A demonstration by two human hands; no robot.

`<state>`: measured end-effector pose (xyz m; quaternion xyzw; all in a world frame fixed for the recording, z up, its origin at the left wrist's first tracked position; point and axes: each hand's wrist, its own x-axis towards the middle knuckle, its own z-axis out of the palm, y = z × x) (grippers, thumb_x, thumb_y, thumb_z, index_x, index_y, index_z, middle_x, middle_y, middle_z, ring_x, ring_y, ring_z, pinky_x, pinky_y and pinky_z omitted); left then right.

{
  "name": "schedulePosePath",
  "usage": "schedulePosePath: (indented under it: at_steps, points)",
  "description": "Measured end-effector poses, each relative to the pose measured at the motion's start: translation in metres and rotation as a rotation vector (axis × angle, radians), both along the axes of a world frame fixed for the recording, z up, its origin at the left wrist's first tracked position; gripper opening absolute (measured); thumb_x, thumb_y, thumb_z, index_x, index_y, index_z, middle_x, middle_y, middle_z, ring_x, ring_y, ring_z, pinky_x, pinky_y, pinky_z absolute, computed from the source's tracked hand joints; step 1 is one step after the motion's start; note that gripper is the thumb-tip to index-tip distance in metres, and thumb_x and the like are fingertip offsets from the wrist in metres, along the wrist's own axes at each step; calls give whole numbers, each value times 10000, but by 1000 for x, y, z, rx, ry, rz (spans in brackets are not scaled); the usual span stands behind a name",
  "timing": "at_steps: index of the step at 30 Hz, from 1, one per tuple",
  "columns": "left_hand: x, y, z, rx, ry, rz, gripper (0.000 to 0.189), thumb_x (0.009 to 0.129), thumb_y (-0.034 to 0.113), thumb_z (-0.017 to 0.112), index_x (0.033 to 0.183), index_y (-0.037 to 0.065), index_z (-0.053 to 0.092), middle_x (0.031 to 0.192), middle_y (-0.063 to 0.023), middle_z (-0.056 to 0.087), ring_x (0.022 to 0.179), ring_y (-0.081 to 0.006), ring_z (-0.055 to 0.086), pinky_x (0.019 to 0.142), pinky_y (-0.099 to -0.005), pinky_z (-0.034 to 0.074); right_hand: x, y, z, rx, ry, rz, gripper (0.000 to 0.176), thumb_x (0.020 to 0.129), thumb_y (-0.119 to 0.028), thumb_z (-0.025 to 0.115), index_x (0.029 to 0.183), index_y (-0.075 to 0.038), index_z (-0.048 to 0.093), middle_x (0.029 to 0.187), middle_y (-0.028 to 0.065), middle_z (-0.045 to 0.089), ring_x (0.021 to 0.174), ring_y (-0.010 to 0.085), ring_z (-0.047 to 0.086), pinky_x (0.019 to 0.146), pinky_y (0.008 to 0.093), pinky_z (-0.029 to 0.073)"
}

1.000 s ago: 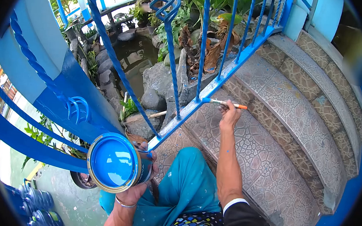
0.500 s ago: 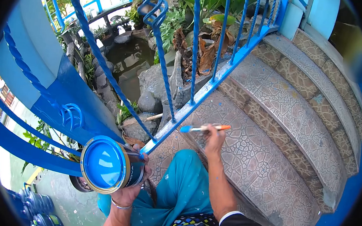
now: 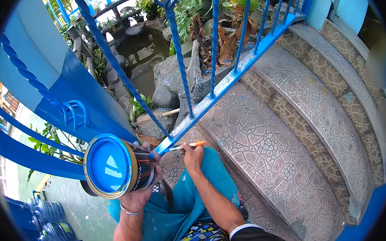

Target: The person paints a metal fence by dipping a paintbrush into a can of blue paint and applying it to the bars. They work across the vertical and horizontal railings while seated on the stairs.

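My left hand [image 3: 140, 197] is wrapped round a paint can [image 3: 133, 167] of bright blue paint, tilted so its open top faces up toward me. In my right hand [image 3: 193, 158] is a paintbrush [image 3: 178, 148] with a white and orange handle, pinched between the fingers. Its bristle end points left, right at the lower end of the blue railing's bottom bar [image 3: 221, 92], just beside the can. Whitish patches show along that bar's upper face.
Twisted blue bars [image 3: 214, 46] rise from the bottom bar. Stone-patterned steps [image 3: 280, 139] curve up on the right. Behind the railing are rocks [image 3: 165, 96] and a small pond [image 3: 145, 69]. Large water bottles [image 3: 48, 211] stand at lower left, near a blue wall [image 3: 77, 95].
My right hand has moved left and down, carrying the brush from over the steps to the lower end of the railing bar. My left hand still holds the can, nearly in place.
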<state>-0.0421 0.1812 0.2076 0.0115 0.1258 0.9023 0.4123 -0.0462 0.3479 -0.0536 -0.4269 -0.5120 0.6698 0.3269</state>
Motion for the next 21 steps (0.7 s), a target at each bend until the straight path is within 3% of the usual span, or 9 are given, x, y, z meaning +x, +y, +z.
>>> schedulePosePath:
  at_steps: [1, 2, 6, 9, 11, 12, 18, 21]
  points:
    - [0, -1, 0, 10, -9, -5, 679, 987, 382, 651, 1560, 98, 425, 1583, -172, 442, 1436, -380, 393, 1160, -581, 361, 1, 8, 17, -49, 44, -20, 322, 896, -178, 753, 1043, 54, 586, 882, 162, 716, 808, 285, 711, 741, 428, 541]
    - [-1, -1, 0, 20, -18, -10, 680, 986, 384, 652, 1560, 98, 425, 1585, -172, 439, 1437, -379, 392, 1161, -580, 360, 9, 16, 34, -103, 87, 2, 279, 923, -133, 717, 1054, 49, 552, 879, 153, 699, 734, 243, 694, 686, 380, 551]
    - [0, 0, 6, -24, -110, 5, 548, 995, 365, 634, 1491, 155, 534, 1566, -139, 494, 1400, -412, 445, 1106, -577, 420, 11, 48, 50, -102, 308, -148, 207, 945, -76, 678, 1052, 32, 537, 866, 141, 686, 669, 196, 670, 623, 319, 552]
    - [-1, 1, 6, -34, -112, 4, 541, 992, 375, 637, 1478, 156, 546, 1547, -142, 514, 1375, -416, 468, 1085, -575, 439, 15, 77, 56, -113, 401, -222, 180, 957, -62, 659, 1059, 26, 539, 866, 146, 687, 667, 198, 675, 608, 310, 563]
    - [-2, 0, 1, 13, -48, -27, 641, 974, 377, 664, 1527, 115, 471, 1559, -156, 477, 1412, -387, 421, 1131, -570, 393, 23, 95, 62, -119, 475, -255, 140, 969, -60, 643, 1044, 18, 554, 867, 155, 689, 678, 217, 692, 609, 327, 587]
    - [-3, 0, -1, 38, -16, -42, 695, 966, 378, 678, 1551, 94, 433, 1566, -164, 459, 1430, -372, 397, 1154, -567, 370, 28, 103, 67, -103, 464, -294, 123, 979, -68, 642, 1033, 16, 569, 882, 152, 692, 704, 215, 698, 621, 327, 591]
    - [-3, 5, 1, 37, -19, -61, 615, 974, 411, 650, 1495, 116, 510, 1543, -167, 487, 1394, -395, 436, 1119, -569, 404, 80, 131, 126, -54, 626, -494, 185, 1010, -172, 670, 990, 3, 614, 885, 114, 695, 779, 188, 695, 655, 306, 584]
    - [-7, 6, -10, 6, -133, -95, 549, 998, 422, 606, 1458, 128, 547, 1500, -165, 531, 1341, -404, 488, 1083, -576, 436, 121, 146, 178, 54, 661, -354, 229, 1026, -262, 678, 971, -45, 627, 868, 69, 680, 709, 135, 646, 586, 258, 498]
